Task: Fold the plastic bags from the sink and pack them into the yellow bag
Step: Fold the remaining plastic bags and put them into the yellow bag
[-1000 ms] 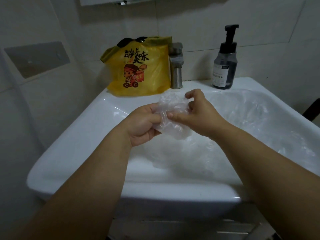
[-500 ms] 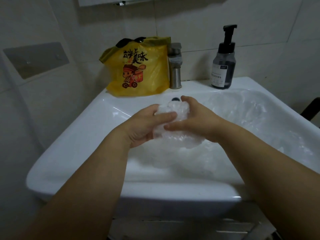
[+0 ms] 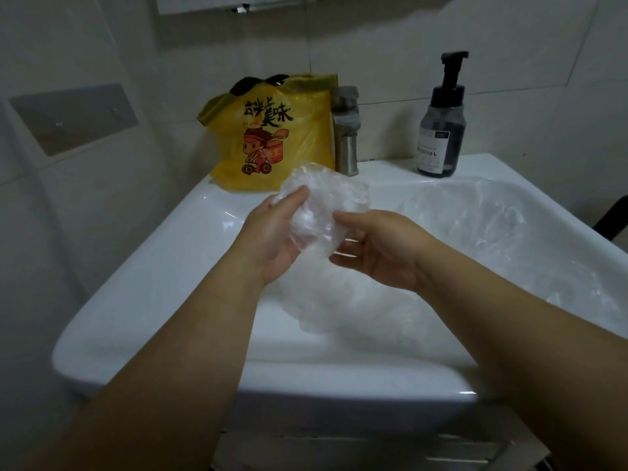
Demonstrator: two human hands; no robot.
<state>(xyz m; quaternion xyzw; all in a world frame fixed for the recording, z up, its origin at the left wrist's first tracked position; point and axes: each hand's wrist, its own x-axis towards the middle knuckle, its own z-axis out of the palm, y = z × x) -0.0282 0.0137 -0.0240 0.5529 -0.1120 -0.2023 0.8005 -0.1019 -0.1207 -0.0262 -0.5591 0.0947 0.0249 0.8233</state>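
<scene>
A crumpled clear plastic bag [image 3: 323,205] is held above the white sink [image 3: 163,266]. My left hand [image 3: 272,239] grips its left side, thumb on top. My right hand [image 3: 377,246] lies palm up against its right side, fingers loosely extended under it. More clear plastic bags [image 3: 475,232] fill the basin below and to the right. The yellow bag [image 3: 272,134], printed with black characters and a cartoon rider, stands on the sink's back ledge left of the tap, its mouth upward.
A steel tap [image 3: 346,130] stands at the back centre of the sink. A dark pump soap bottle [image 3: 440,130] sits at the back right ledge. Tiled walls close in on the left and behind. A dark object [image 3: 611,215] shows at the right edge.
The clear bag has been lifted and turned. My right hand rolled from palm down over it to palm up beside it. My left hand now holds it from the left.
</scene>
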